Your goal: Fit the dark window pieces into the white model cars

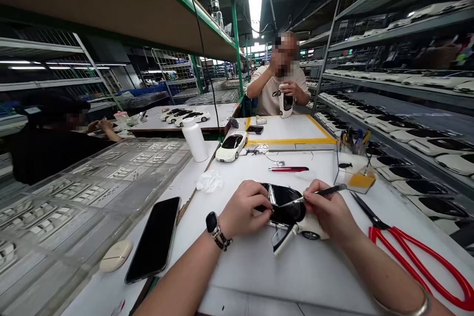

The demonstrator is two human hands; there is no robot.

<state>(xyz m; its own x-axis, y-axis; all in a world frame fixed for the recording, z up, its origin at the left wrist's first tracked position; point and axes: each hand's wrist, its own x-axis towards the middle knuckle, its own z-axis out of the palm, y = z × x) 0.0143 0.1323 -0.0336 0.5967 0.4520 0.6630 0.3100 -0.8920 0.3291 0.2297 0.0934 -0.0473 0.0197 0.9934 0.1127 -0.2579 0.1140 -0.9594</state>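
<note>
**Item in hand:** a white model sports car (311, 227) is resting on the worktop (255, 276) directly under your hands.

**Left hand (240, 210):** you are pressing it down on the car's glossy black top (285, 202), with the fingers together and curled over.

**Right hand (329, 210):** you are pinching a slim metal tool (324, 190) between thumb and fingers, and its tip is reaching toward a silvery film strip (272, 193) on the black surface.

**Progress, as judged:** this car is looking unfinished, with the film lying on it and a door (282, 240) standing open just below your hands. Ahead of your left hand, a second white model car (231, 146) is standing with its doors shut and no film that can be made out. To the right of your right hand, rows of similar model cars (418, 140) are sitting on steel shelves (388, 90), looking further along.

**Also nearby:** red-handled scissors (414, 261) are lying right of your right hand, a smartphone (153, 239) is lying left of your left hand, and a crumpled white tissue (209, 181) is lying ahead of it.
</note>
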